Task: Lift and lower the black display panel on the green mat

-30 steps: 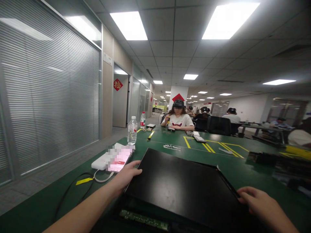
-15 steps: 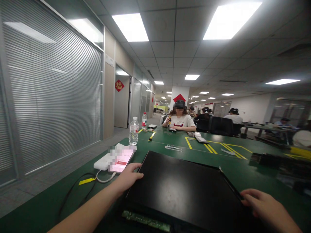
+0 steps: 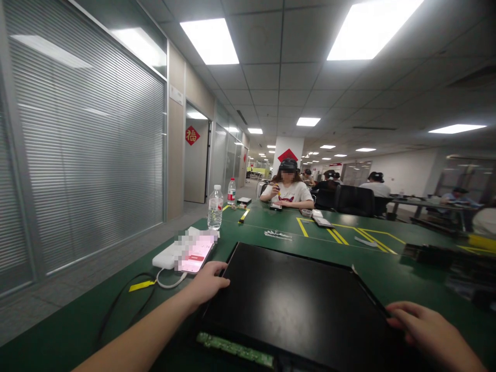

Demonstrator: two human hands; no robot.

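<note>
A large flat black panel (image 3: 294, 299) lies on the green table (image 3: 380, 263), with a strip of green circuit board (image 3: 236, 350) showing under its near edge. My left hand (image 3: 207, 281) grips the panel's left edge, fingers curled over it. My right hand (image 3: 426, 325) holds the panel's right edge, fingers bent around the rim. Both arms reach in from the bottom of the view.
Left of the panel lie a lit phone (image 3: 194, 254) on a white power bank (image 3: 168, 257), a white cable and a black cord. A water bottle (image 3: 215, 207) stands further back. A seated person (image 3: 287, 188) works at the far end; dark parts (image 3: 445, 256) lie at right.
Both hands stay on the panel's edges. The view has drifted slightly, so the panel and hands sit a little lower and further right in the picture.
</note>
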